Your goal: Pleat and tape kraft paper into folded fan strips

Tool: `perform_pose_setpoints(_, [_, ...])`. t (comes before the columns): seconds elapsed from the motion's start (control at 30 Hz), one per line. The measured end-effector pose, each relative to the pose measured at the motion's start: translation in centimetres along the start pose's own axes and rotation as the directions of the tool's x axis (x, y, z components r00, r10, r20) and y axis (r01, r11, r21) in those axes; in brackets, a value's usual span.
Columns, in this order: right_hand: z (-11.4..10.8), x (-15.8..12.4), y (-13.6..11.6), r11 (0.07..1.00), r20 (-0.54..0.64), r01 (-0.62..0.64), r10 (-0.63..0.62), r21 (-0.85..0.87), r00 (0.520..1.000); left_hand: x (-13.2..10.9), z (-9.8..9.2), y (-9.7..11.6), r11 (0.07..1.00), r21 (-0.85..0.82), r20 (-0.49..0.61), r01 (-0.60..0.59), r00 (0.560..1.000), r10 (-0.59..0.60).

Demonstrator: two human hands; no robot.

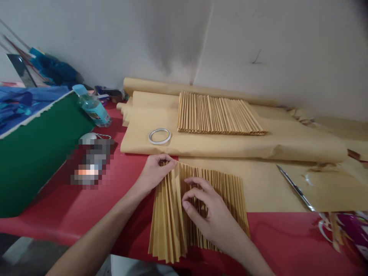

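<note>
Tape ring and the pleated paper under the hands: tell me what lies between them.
In the head view, only flat brown paper and a strip of red table separate the tape ring from the pleated paper.

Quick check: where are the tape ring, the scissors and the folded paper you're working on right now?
Tape ring (159, 136): head view, on the near edge of the ring.
Scissors (296, 188): head view, midway along the blades.
Folded paper (166, 218): head view, on the left pleats, below the left hand (155, 172).

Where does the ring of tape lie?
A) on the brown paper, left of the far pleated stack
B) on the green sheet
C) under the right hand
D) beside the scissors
A: the ring of tape lies flat on the brown paper, just left of the far pleated stack.
</note>
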State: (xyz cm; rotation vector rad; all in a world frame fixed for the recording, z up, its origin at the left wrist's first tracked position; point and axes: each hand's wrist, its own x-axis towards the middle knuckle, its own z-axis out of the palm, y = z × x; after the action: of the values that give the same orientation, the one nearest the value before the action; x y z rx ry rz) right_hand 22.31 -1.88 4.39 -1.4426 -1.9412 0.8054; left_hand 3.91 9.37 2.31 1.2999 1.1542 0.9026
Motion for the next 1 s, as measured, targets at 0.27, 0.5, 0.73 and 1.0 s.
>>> perform_pose_setpoints(0.27, [1.2, -1.1, -0.4, 0.999, -0.060, -0.022, 0.019, -0.042, 0.998, 0.1, 0.0, -0.1, 0.998, 0.041, -0.001, -0.053, 0.999, 0.053])
perform_pose_setpoints(0.5, [0.4, -1.1, 0.8, 0.987, -0.248, -0.045, 0.006, -0.153, 0.969, -0.8, -0.8, 0.7, 0.792, 0.440, 0.105, -0.423, 0.901, 0.422])
perform_pose_setpoints(0.73, [-1.6, -2.0, 1.0, 0.982, 0.005, -0.081, 0.083, -0.169, 0.996, -2.4, -0.2, 0.9, 0.552, 0.422, 0.662, -0.720, 0.660, 0.355])
perform_pose_setpoints(1.0, [-1.9, -4.3, 2.4, 0.980, -0.051, -0.198, 0.196, -0.030, 0.979, -2.7, 1.2, 0.3, 0.596, 0.462, 0.717, -0.657, 0.672, 0.186])
